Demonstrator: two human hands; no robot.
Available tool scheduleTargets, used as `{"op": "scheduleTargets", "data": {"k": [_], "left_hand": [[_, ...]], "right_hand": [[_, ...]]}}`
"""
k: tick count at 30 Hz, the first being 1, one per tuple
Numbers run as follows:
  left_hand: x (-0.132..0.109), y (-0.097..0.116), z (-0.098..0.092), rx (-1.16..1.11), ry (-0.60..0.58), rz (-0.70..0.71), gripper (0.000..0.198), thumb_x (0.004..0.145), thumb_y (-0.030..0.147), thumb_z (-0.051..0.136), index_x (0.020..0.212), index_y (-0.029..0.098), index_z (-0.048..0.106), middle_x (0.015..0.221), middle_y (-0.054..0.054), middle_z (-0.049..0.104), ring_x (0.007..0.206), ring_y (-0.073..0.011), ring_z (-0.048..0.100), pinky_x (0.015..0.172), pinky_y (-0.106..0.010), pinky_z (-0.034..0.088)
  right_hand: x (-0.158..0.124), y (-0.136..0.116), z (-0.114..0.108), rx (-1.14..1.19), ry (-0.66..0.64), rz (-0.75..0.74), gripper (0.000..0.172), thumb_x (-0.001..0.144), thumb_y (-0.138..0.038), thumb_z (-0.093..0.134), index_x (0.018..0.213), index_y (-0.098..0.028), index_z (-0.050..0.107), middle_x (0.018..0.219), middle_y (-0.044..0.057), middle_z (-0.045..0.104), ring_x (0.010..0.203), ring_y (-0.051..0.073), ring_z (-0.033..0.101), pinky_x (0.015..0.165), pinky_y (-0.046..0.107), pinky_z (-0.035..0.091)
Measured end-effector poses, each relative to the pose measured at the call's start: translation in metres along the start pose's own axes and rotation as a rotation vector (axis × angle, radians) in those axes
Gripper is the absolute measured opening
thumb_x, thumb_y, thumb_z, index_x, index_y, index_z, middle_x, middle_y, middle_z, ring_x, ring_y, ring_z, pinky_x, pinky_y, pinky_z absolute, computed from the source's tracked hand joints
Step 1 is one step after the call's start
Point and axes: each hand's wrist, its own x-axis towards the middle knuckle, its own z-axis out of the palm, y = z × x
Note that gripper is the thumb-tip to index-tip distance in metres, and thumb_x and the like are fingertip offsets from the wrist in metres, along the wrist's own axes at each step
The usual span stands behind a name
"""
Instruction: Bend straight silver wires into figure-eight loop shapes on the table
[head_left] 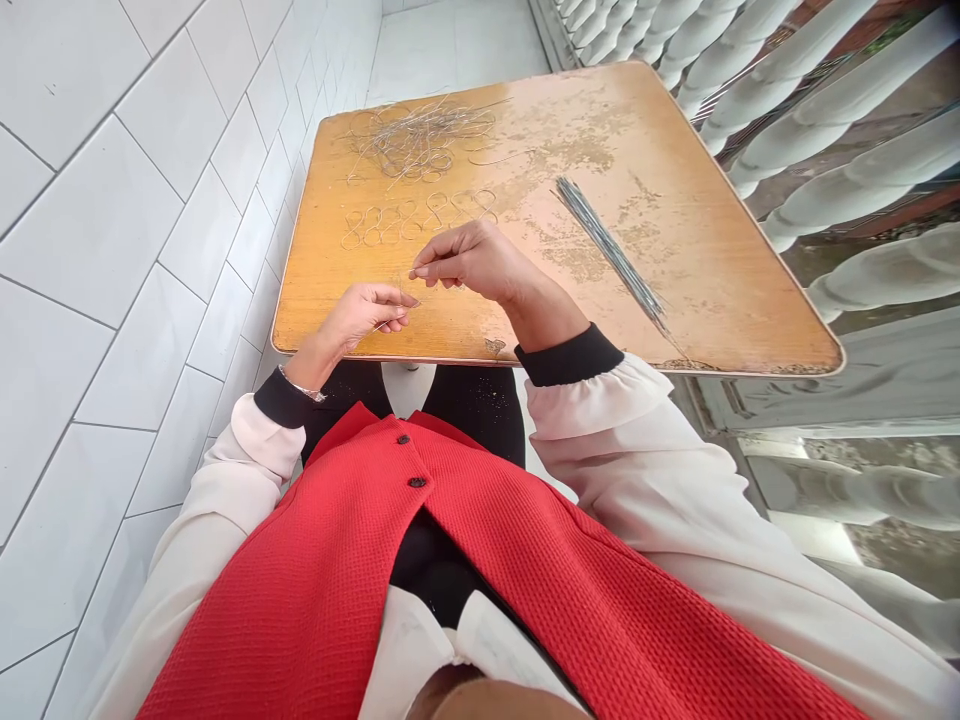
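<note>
Over the near edge of a worn wooden table (675, 300), my left hand (367, 312) and my right hand (469, 258) are both pinched on a thin piece of wire (411, 292) that runs between them. The wire is very fine and hard to see. Just beyond my hands lies a row of bent wire figure-eight loops (416, 220). Further back sits a tangled heap of bent wire pieces (420, 135). To the right of my right hand a bundle of straight wires (611, 250) lies diagonally on the tabletop.
A white tiled wall (150, 200) runs close along the left side of the table. White balusters of a railing (825, 110) stand to the right. My red vest and cream sleeves fill the lower view.
</note>
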Motion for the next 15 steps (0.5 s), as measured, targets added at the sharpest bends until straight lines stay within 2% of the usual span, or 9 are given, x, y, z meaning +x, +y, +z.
{"op": "scheduleTargets", "data": {"k": [3, 7, 9, 13, 15], "left_hand": [[0.001, 0.000, 0.002, 0.012, -0.018, -0.017, 0.014, 0.083, 0.000, 0.065, 0.081, 0.010, 0.074, 0.064, 0.000, 0.069, 0.057, -0.0053, 0.059, 0.063, -0.022, 0.045], [0.002, 0.004, 0.001, 0.015, -0.047, -0.061, 0.011, 0.085, 0.006, 0.069, 0.074, 0.009, 0.071, 0.067, -0.002, 0.070, 0.058, -0.0057, 0.061, 0.065, -0.022, 0.046], [0.003, 0.005, -0.001, -0.045, 0.000, -0.075, 0.010, 0.085, 0.008, 0.071, 0.075, 0.010, 0.072, 0.070, -0.002, 0.071, 0.062, -0.0061, 0.064, 0.068, -0.022, 0.049], [0.005, 0.005, -0.004, -0.214, 0.119, -0.054, 0.006, 0.084, 0.013, 0.074, 0.078, 0.013, 0.072, 0.079, -0.002, 0.075, 0.075, -0.0060, 0.067, 0.079, -0.019, 0.051], [0.006, 0.003, -0.004, -0.281, 0.162, -0.036, 0.005, 0.085, 0.014, 0.073, 0.080, 0.014, 0.073, 0.084, -0.001, 0.075, 0.078, -0.0047, 0.066, 0.081, -0.018, 0.050]], "right_hand": [[0.001, 0.000, 0.003, -0.014, 0.015, 0.024, 0.030, 0.082, -0.043, 0.083, 0.071, -0.017, 0.072, 0.051, -0.002, 0.057, 0.046, 0.009, 0.048, 0.047, 0.027, 0.043], [0.002, 0.005, 0.009, 0.025, 0.075, 0.001, 0.028, 0.087, -0.046, 0.078, 0.080, -0.019, 0.074, 0.063, 0.001, 0.067, 0.049, 0.010, 0.053, 0.048, 0.026, 0.046], [-0.003, 0.008, 0.012, 0.050, 0.191, -0.003, 0.028, 0.092, -0.047, 0.072, 0.090, -0.019, 0.075, 0.073, 0.003, 0.071, 0.053, 0.011, 0.058, 0.050, 0.026, 0.048], [-0.029, 0.014, 0.029, -0.071, 0.539, -0.101, 0.026, 0.099, -0.044, 0.059, 0.104, -0.023, 0.074, 0.087, 0.005, 0.071, 0.064, 0.015, 0.065, 0.058, 0.028, 0.054], [-0.046, 0.016, 0.046, -0.180, 0.580, -0.209, 0.024, 0.098, -0.041, 0.059, 0.109, -0.025, 0.073, 0.093, 0.006, 0.071, 0.071, 0.016, 0.066, 0.064, 0.030, 0.057]]}}
